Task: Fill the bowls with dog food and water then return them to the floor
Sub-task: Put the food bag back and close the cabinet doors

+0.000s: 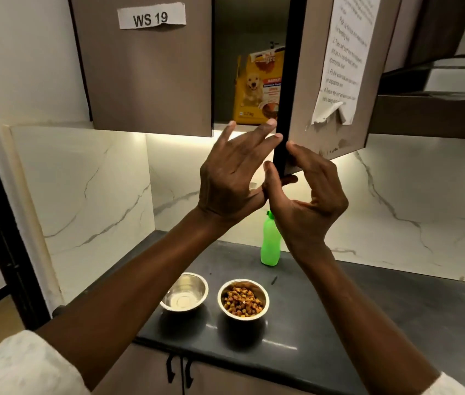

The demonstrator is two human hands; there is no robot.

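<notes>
Two steel bowls stand on the dark counter (396, 323). The left bowl (185, 292) has nothing in it; the right bowl (243, 299) holds brown and yellow kibble. A green bottle (270, 243) stands upright behind them by the wall. A yellow dog food bag (257, 89) stands inside the upper cabinet, partly hidden by the half-open cabinet door (311, 81). My right hand (308, 201) grips the lower corner of that door. My left hand (234, 172) is raised beside it, fingers spread, fingertips touching the door's dark edge.
A closed cabinet door (146, 67) labelled WS 19 hangs on the left. A printed instruction sheet (345, 52) is taped to the open door. A range hood (439, 104) juts out at the right. Base cabinet handles (178, 372) sit below the counter's front edge.
</notes>
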